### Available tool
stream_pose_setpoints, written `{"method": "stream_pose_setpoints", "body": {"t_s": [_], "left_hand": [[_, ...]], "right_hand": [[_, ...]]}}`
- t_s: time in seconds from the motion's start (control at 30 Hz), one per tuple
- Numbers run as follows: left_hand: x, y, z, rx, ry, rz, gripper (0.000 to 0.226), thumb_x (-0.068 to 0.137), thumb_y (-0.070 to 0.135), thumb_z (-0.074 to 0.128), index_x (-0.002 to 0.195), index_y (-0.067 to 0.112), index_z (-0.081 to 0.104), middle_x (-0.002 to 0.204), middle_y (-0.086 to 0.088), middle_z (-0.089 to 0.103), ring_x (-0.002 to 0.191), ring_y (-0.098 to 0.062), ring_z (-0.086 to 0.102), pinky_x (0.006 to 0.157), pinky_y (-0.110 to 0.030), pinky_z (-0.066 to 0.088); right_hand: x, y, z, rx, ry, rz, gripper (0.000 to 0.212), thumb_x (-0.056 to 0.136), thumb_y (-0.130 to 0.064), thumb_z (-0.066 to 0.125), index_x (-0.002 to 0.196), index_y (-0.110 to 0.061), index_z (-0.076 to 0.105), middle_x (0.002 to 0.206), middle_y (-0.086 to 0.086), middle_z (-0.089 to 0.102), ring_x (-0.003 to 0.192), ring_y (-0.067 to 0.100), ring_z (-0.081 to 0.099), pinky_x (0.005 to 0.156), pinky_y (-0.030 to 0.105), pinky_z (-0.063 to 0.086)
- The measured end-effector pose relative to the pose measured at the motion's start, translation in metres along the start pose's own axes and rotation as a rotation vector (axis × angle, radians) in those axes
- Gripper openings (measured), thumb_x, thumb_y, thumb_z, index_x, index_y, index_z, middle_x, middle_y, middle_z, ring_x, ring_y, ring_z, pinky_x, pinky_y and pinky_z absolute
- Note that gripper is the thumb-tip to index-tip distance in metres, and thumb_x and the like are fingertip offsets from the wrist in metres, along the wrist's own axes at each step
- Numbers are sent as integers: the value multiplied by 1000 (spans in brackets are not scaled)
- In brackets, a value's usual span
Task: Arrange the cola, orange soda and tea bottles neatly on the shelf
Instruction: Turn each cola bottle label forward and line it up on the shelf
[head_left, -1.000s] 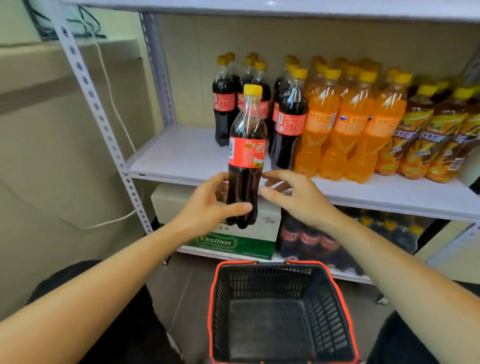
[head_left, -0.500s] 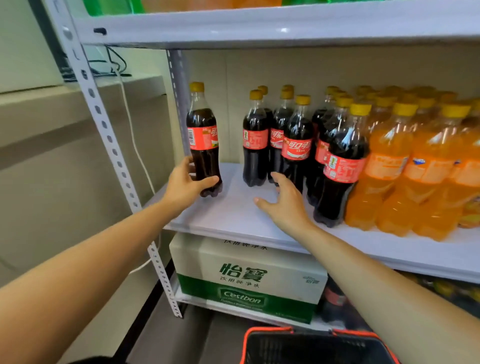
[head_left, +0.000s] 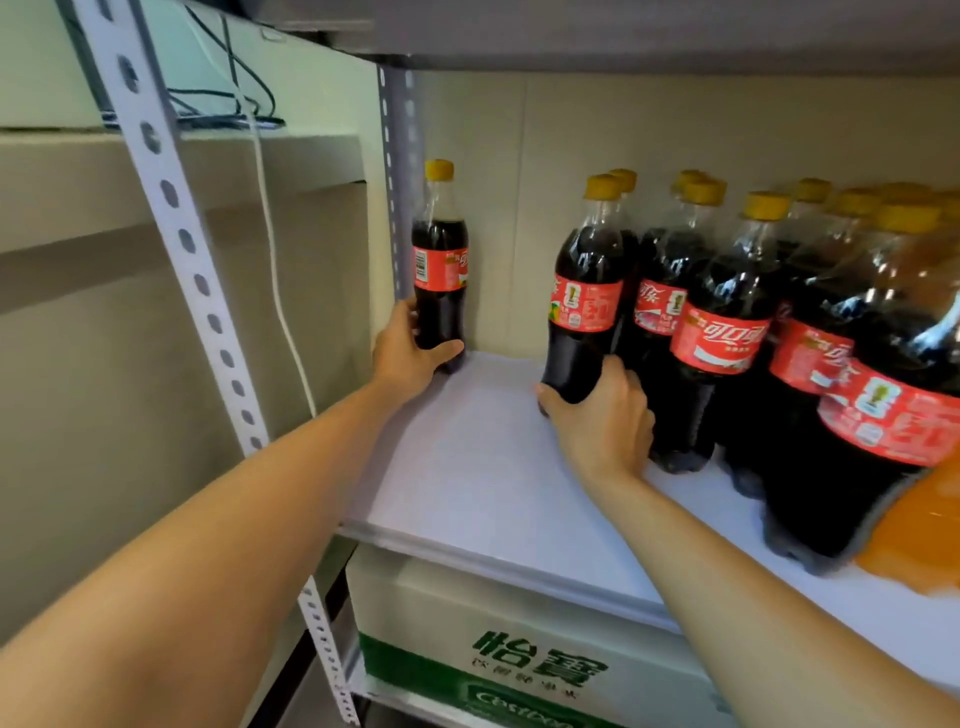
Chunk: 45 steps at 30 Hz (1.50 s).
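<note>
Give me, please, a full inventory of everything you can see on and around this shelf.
lone cola bottle: one; dark, red label, yellow cap; upright in the shelf's back left corner.
front cola bottle: one; same colours; left edge of the group.
other cola bottles: several, count unclear; same colours; packed at right.
orange soda: count hidden; orange; far right edge.
shelf: one; white.
uprights: two; grey, perforated; left side.
carton: one; white and green; below the shelf.
cables: white and black; left ledge.
left hand: grips the lone cola bottle's base.
right hand: grips the front cola bottle low down.
</note>
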<state>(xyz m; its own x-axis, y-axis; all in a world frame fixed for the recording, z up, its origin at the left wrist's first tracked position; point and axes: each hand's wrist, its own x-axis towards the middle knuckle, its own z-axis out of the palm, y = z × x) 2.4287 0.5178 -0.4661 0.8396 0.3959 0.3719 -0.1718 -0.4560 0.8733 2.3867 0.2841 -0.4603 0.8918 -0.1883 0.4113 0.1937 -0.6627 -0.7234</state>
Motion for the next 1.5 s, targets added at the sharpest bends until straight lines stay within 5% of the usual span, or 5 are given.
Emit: {"method": "stream_pose_setpoints", "body": {"t_s": [0.5,0.7,0.83,1.23,1.5], "left_hand": [[18,-3,11,216,173,-122,57,63,57,89,103,29,61,104,10,70,89,-17,63,76,-32,49],[-8,13,4,106,85,-160,86,70,50,90,140,16,52,133,0,62,114,-21,61,92,-32,48],[-53,39,-5,113,137,-46,67,86,35,81,142,13,53,141,-8,51,130,-25,52,109,-37,43],[-190,169,-5,-453,-267,-55,30,102,39,58,131,28,58,127,-8,70,115,-19,69,88,-31,58],[-259,190,15,-466,-303,-31,31,97,42,60,127,35,62,113,7,74,107,-14,71,81,-27,58]], "right_hand": [[8,15,6,311,-112,-31,52,80,-28,86,124,-14,61,122,5,71,115,29,65,96,43,52],[10,15,5,408,-163,-12,54,80,-22,86,127,-13,61,124,6,69,115,27,65,99,49,52],[5,12,-8,491,-271,2,55,81,-13,85,129,-10,58,118,5,68,112,26,66,96,53,55],[-87,29,-129,580,-655,-111,31,84,-23,84,108,-30,67,93,-14,72,87,3,66,73,18,49],[-153,59,-204,922,-862,262,42,80,-34,80,121,-31,70,114,1,75,105,21,73,82,36,60]]}}
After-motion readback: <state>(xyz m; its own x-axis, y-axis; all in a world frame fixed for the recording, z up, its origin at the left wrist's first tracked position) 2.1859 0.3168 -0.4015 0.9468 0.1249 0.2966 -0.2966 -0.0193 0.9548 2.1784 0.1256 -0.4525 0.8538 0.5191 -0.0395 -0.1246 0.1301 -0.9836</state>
